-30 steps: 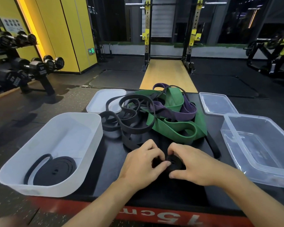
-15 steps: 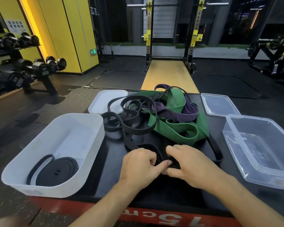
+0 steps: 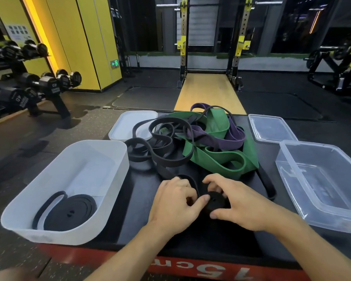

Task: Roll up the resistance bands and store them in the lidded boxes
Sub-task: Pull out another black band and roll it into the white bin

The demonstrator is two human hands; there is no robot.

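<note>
Both my hands hold a small black roll (image 3: 216, 201) of a black resistance band on the black platform top. My left hand (image 3: 175, 205) pinches its left side with thumb and fingers. My right hand (image 3: 237, 203) curls round the roll from the right. The band's loose part (image 3: 168, 159) trails back into a tangled pile with a green band (image 3: 217, 159) and a purple band (image 3: 219, 138). A white box (image 3: 101, 151) at the left holds one rolled black band (image 3: 69, 211). A clear box (image 3: 320, 151) stands at the right.
A white lid (image 3: 128, 122) lies behind the white box, partly under the black bands. A clear lid (image 3: 272, 128) lies behind the clear box. The platform's red front edge (image 3: 190, 268) is near me. A dumbbell rack (image 3: 28, 86) stands far left, a squat rack (image 3: 211, 47) beyond.
The roll between my hands has turned and grown a little; my hands shifted slightly forward then back, with more of the loose black band drawn in.
</note>
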